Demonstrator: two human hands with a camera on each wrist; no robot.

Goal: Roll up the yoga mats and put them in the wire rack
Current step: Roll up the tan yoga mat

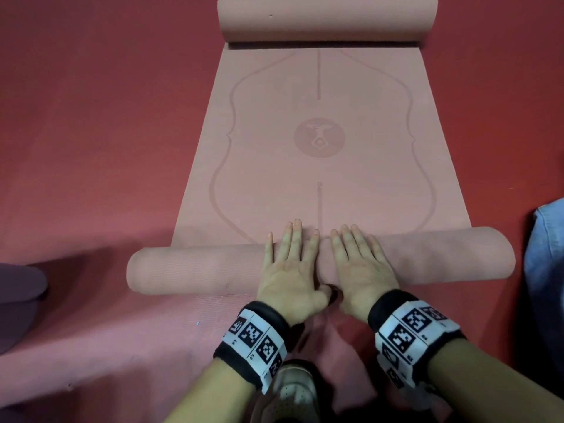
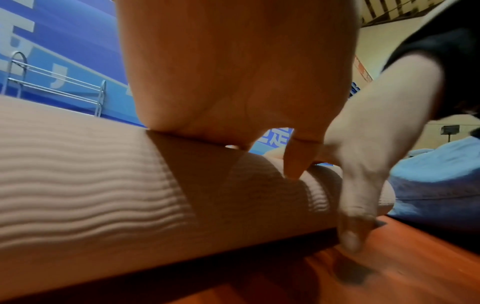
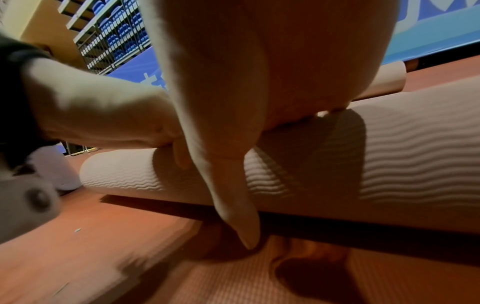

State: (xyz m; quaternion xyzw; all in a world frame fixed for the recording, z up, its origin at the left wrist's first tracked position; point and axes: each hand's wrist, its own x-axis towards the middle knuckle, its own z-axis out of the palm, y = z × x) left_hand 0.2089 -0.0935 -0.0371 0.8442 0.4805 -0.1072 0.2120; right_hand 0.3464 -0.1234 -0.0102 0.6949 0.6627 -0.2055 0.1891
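Step in hand: rolling the pink yoga mat [image 1: 317,141], which lies lengthwise on the red floor [image 1: 91,117]; rack placement not yet begun. Near end is rolled into a roll [image 1: 195,268] lying across the floor close to the person; the roll sits slightly skewed, its left end nearer the person than its right. Left hand [image 1: 290,270] lies palm-down on the roll just left of centre, fingers straight and slightly spread, tips over the roll's far side onto the flat mat, thumb tucked at the near side. Right hand [image 1: 360,267] just beside it, thumbs nearly touching, likewise flat with fingers straight; neither hand clamps anything, both press. The mat's far end is curled up on itself into a second, fatter roll [image 1: 328,19] near the far edge of view. A wire rack [image 2: 55,82] shows in the left wrist view, standing well apart beyond the mat. Judgement: next move calls for even forward pressure from both palms, hands perhaps spread wider to square up the skew, and the far curl will need flattening or taking in as the near roll reaches it
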